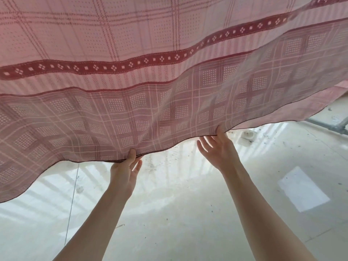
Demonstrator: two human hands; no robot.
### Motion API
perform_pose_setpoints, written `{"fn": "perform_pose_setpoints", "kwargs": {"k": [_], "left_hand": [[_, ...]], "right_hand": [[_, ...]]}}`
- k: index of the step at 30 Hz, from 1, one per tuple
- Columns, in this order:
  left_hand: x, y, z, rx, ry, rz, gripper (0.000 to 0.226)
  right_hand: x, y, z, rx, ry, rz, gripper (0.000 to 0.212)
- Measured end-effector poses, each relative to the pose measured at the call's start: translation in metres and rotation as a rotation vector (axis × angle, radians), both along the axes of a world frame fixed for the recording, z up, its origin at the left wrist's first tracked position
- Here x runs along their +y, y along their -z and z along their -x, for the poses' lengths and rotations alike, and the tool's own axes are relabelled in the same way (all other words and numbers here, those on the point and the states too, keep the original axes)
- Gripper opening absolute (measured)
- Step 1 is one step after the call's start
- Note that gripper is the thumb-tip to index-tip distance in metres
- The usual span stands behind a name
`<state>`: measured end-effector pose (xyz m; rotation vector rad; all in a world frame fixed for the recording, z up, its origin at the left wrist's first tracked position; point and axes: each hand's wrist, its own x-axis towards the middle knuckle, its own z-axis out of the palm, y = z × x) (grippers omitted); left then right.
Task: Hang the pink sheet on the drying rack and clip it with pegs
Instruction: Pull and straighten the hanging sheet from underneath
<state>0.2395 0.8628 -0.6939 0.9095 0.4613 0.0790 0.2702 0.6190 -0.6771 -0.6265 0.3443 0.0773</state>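
Both hands, left hand (125, 173) and right hand (219, 147), pinch the pink sheet (169, 72) hem (other fingers splayed).

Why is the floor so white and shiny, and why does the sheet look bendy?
Head view: strong light washes out the floor, with striped shadows and a bright patch. The wide lens curves the pink sheet, and light glows through it. The left hand and right hand at its hem look slightly soft.

left hand (125, 170) pinches pink sheet (131, 113) hem | right hand (219, 149) too (fingers spread)
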Motion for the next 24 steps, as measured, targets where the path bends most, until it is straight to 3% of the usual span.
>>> {"fn": "perform_pose_setpoints", "kwargs": {"k": [4, 9, 12, 19, 24], "left_hand": [[-0.004, 0.002, 0.005, -0.009, 0.02, -0.052, 0.017], [-0.016, 0.008, 0.015, -0.028, 0.042, -0.077, 0.016], [-0.022, 0.007, 0.012, -0.033, 0.04, -0.091, 0.017], [-0.015, 0.005, 0.014, -0.029, 0.038, -0.123, 0.016], [0.001, 0.001, 0.017, -0.019, 0.037, -0.128, 0.012]], "right_hand": [[-0.013, 0.015, 0.005, 0.05, 0.047, 0.03, 0.018], [-0.017, 0.032, 0.006, 0.063, 0.169, -0.02, 0.023], [-0.022, 0.044, 0.004, 0.086, 0.224, -0.183, 0.024], [-0.009, 0.054, 0.013, 0.059, 0.199, -0.1, 0.016], [0.017, 0.029, 0.003, -0.055, 0.097, -0.338, 0.023]]}}
